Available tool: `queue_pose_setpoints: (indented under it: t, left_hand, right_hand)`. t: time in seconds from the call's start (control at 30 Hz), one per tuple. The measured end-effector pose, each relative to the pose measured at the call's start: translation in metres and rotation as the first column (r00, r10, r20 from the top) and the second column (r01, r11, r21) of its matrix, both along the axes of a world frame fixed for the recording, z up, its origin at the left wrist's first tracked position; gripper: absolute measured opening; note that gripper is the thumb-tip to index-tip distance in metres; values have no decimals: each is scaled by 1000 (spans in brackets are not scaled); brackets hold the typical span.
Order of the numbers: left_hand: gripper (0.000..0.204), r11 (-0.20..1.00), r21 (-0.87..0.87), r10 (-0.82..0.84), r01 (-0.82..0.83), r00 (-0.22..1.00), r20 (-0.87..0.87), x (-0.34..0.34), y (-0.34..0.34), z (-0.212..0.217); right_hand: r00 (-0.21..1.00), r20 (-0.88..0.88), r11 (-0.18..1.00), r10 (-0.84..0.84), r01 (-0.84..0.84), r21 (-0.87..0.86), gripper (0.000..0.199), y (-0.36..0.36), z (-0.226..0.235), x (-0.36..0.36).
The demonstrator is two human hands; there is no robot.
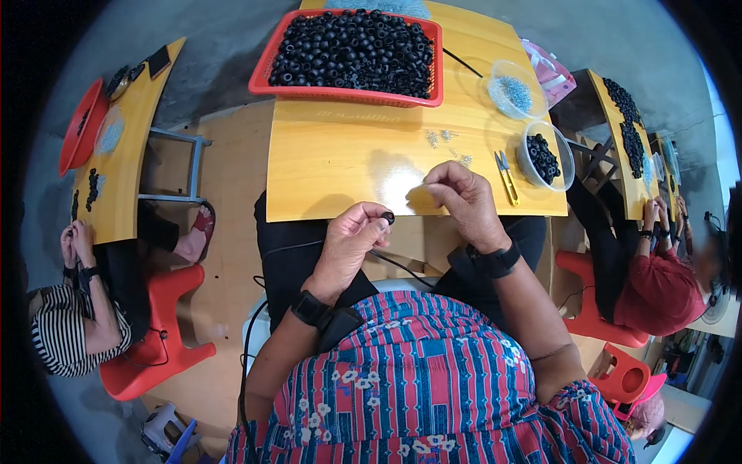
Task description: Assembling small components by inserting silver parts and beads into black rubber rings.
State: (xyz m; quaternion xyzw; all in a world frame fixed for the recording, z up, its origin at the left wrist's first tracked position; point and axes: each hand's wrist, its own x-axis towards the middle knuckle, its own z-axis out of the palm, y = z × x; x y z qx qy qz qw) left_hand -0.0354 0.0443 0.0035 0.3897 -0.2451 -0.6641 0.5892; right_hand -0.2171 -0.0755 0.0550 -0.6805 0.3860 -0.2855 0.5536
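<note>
My left hand (352, 240) pinches a small black bead (388, 218) between thumb and fingers at the near edge of the yellow table (340, 155). A thin black cord (402, 265) runs under that hand toward my lap. My right hand (464, 203) is just to the right, fingers closed in a pinch near the bead; what it holds is too small to tell. A red basket (267, 81) heaped with black beads stands at the table's far side. Small silver parts (448, 143) lie scattered ahead of my right hand.
Yellow snips (506, 176), a clear bowl of black beads (545, 155) and a clear bowl of silver parts (512, 93) sit at the right. Other people work at yellow tables on the left (124, 155) and right (618, 147), seated on red stools (166, 325).
</note>
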Motion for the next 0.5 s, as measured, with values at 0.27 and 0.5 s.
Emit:
queue_pose_setpoints:
  t: [0.27,0.5]
  left_hand:
    - [18,998,-59,31,-23,991,131,0,-2,8]
    - [17,995,-85,65,-51,984,168,2,-2,10]
  right_hand:
    - [964,192,925,183,-235,298,9,14,10,23]
    - [979,101,931,178,-201,306,9,14,10,26]
